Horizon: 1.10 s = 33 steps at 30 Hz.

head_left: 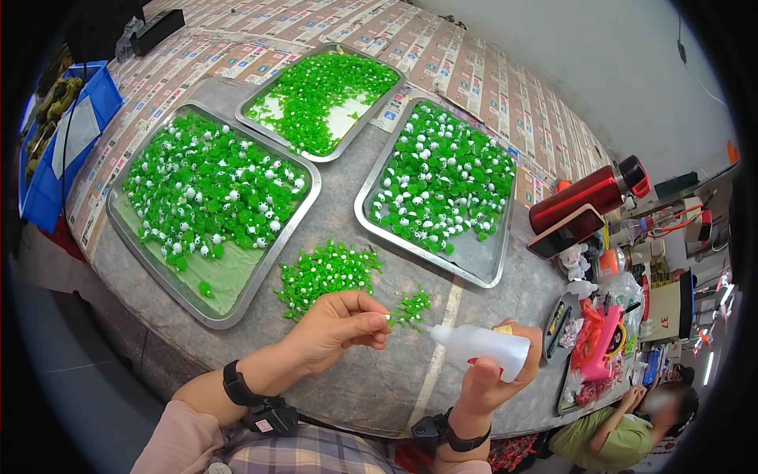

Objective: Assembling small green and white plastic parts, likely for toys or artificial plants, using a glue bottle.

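My left hand is closed in a pinch on a tiny white-tipped piece, mostly hidden by the fingertips. In my right hand lies a white squeeze bottle, tilted so that its thin nozzle points left toward the pinched piece. Just beyond my left hand is a heap of small green pieces with white spots. A smaller cluster of green pieces lies to its right, close to the nozzle tip.
Metal trays hold green pieces: the left tray and right tray with white eyeball-like parts, the far tray with smaller bits. At right are a red flask, a phone and a pink tool. Beyond sits another person.
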Each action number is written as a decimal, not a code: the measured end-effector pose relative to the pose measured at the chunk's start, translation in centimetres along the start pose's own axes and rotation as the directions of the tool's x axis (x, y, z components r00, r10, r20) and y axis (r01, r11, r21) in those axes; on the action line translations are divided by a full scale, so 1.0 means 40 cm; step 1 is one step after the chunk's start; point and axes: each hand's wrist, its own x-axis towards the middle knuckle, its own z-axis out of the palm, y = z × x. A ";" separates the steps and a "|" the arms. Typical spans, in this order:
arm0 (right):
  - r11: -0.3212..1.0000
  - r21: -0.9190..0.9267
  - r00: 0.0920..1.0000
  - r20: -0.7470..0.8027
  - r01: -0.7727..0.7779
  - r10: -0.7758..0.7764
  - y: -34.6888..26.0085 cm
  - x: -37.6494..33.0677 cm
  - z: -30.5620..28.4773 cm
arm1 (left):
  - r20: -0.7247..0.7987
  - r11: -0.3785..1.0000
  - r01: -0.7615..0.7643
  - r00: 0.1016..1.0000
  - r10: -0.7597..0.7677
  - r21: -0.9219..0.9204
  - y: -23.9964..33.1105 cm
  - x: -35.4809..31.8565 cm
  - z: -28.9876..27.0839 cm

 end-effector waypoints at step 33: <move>0.965 0.188 0.973 -0.104 -0.183 0.204 0.084 0.061 -0.109 | -0.095 0.913 -0.329 0.928 0.360 0.242 -0.008 -0.001 0.010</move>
